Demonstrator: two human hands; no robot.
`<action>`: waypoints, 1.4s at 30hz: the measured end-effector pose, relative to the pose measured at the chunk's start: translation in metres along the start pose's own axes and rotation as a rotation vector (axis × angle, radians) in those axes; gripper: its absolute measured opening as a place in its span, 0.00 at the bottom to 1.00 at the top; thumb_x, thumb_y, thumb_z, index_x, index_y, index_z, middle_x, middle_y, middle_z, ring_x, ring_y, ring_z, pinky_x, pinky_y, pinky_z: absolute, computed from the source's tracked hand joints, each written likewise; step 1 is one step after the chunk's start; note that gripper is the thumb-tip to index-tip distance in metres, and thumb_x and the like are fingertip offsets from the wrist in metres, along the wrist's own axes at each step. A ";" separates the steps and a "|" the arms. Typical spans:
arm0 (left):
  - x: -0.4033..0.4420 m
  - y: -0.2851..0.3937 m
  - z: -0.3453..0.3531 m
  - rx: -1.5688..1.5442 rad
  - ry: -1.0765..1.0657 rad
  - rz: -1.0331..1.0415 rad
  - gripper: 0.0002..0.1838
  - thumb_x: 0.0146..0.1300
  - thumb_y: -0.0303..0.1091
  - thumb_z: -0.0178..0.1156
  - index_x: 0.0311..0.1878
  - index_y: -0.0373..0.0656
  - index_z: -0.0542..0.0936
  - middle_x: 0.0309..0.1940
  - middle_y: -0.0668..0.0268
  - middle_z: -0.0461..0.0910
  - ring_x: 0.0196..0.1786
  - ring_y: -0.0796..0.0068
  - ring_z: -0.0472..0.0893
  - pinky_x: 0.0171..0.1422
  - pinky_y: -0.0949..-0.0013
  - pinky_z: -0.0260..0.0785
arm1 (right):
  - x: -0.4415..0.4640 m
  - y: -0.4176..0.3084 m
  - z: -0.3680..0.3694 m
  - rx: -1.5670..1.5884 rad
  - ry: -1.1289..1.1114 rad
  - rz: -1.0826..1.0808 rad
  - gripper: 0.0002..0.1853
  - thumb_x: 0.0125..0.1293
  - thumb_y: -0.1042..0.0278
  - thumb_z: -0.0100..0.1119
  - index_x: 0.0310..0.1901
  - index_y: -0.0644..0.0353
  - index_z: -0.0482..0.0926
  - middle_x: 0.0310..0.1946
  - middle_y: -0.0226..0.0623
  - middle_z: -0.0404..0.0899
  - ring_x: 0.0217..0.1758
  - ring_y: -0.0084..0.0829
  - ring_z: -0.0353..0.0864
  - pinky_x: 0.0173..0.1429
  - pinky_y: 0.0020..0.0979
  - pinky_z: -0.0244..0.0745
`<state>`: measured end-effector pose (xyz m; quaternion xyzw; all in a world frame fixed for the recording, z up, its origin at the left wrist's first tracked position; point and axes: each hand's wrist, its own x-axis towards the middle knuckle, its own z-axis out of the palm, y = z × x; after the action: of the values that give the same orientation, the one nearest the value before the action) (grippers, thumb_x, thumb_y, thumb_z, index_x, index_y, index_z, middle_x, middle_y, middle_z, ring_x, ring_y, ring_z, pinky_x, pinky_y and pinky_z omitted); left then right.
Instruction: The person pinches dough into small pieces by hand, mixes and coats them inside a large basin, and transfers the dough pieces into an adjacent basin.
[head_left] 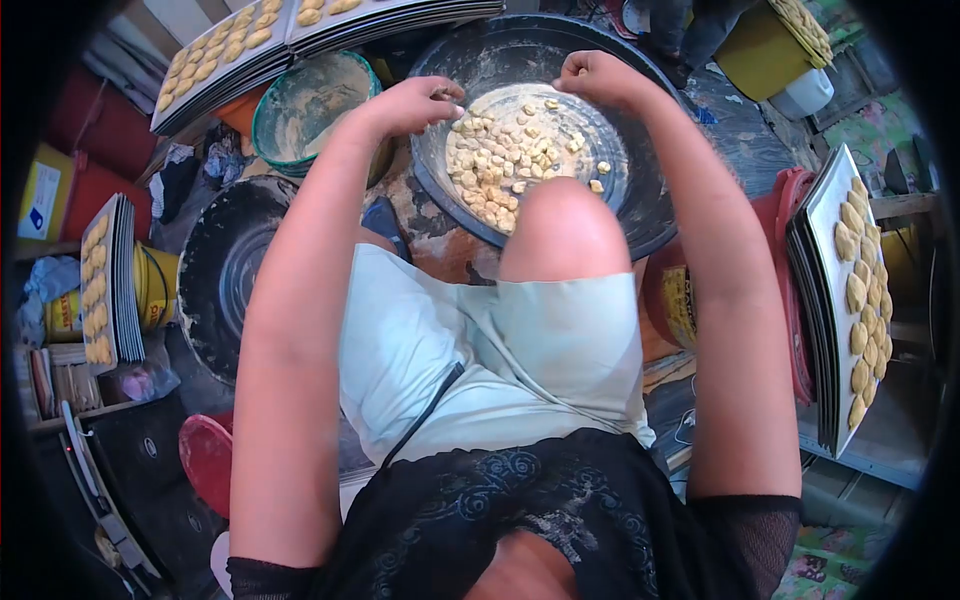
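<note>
Both hands are up over the big dark basin, and here are the dough pieces, bunched along its left side and down to the near edge, a few loose ones off toward the right edge. The left hand hangs over the left rim, fingers curled, a narrow gap to the thumb; whether anything sits in it, can't tell. Across to the right hand, inside the far right edge, thumb and forefinger close together, and again no telling if a piece is pinched there. A bare knee covers part of the near edge! Beyond the left rim, a green tub dusted with flour-like powder; out right, stacked trays bearing shaped dough.
</note>
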<state>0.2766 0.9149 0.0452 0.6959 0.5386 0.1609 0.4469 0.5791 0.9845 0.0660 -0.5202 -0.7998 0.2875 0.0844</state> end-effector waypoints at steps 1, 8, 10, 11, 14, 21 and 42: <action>0.005 0.001 0.003 -0.003 -0.038 -0.036 0.25 0.60 0.43 0.63 0.60 0.48 0.75 0.46 0.68 0.78 0.44 0.75 0.76 0.47 0.65 0.70 | -0.006 0.000 -0.011 0.057 -0.093 -0.011 0.16 0.61 0.59 0.63 0.45 0.61 0.79 0.30 0.33 0.80 0.25 0.25 0.77 0.35 0.32 0.78; 0.072 -0.033 0.034 -0.048 -0.085 -0.182 0.24 0.59 0.43 0.64 0.58 0.48 0.76 0.38 0.68 0.77 0.38 0.75 0.74 0.36 0.69 0.71 | -0.015 -0.007 -0.048 -0.072 -0.253 0.168 0.28 0.61 0.59 0.63 0.62 0.53 0.70 0.50 0.32 0.80 0.49 0.31 0.80 0.46 0.40 0.77; 0.097 -0.055 0.047 -0.082 -0.080 -0.215 0.24 0.57 0.43 0.65 0.57 0.47 0.76 0.37 0.67 0.77 0.36 0.74 0.74 0.34 0.68 0.71 | -0.004 0.002 -0.053 -0.179 -0.243 0.168 0.29 0.61 0.58 0.63 0.63 0.54 0.70 0.50 0.33 0.80 0.49 0.32 0.80 0.47 0.41 0.77; 0.112 -0.072 0.056 -0.105 -0.072 -0.252 0.25 0.57 0.43 0.65 0.57 0.47 0.76 0.37 0.66 0.77 0.36 0.74 0.74 0.33 0.67 0.71 | 0.008 0.012 -0.053 -0.167 -0.295 0.207 0.30 0.60 0.56 0.64 0.63 0.56 0.70 0.49 0.35 0.80 0.51 0.33 0.79 0.49 0.39 0.76; 0.156 -0.102 0.074 -0.040 -0.048 -0.309 0.24 0.55 0.42 0.64 0.55 0.44 0.79 0.39 0.65 0.79 0.33 0.74 0.73 0.32 0.67 0.71 | 0.053 0.101 -0.021 -0.166 -0.246 0.164 0.25 0.56 0.52 0.67 0.54 0.52 0.79 0.48 0.39 0.81 0.49 0.39 0.80 0.46 0.44 0.79; 0.248 -0.191 0.123 0.167 0.152 -0.396 0.30 0.56 0.50 0.60 0.56 0.38 0.77 0.53 0.50 0.78 0.56 0.54 0.77 0.59 0.58 0.69 | 0.046 0.268 0.111 -0.393 -0.564 0.545 0.34 0.53 0.37 0.64 0.53 0.57 0.80 0.58 0.45 0.76 0.60 0.45 0.75 0.62 0.41 0.70; 0.263 -0.238 0.189 -0.797 -0.194 -0.803 0.47 0.60 0.55 0.61 0.73 0.38 0.52 0.66 0.52 0.67 0.68 0.60 0.68 0.72 0.58 0.58 | 0.101 0.197 0.346 1.883 -0.313 0.668 0.36 0.62 0.47 0.62 0.66 0.59 0.65 0.61 0.42 0.73 0.64 0.39 0.72 0.66 0.45 0.68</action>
<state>0.3626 1.0698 -0.3160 0.2260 0.6150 0.1044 0.7482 0.5380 1.0023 -0.3422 -0.3957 -0.0631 0.8756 0.2699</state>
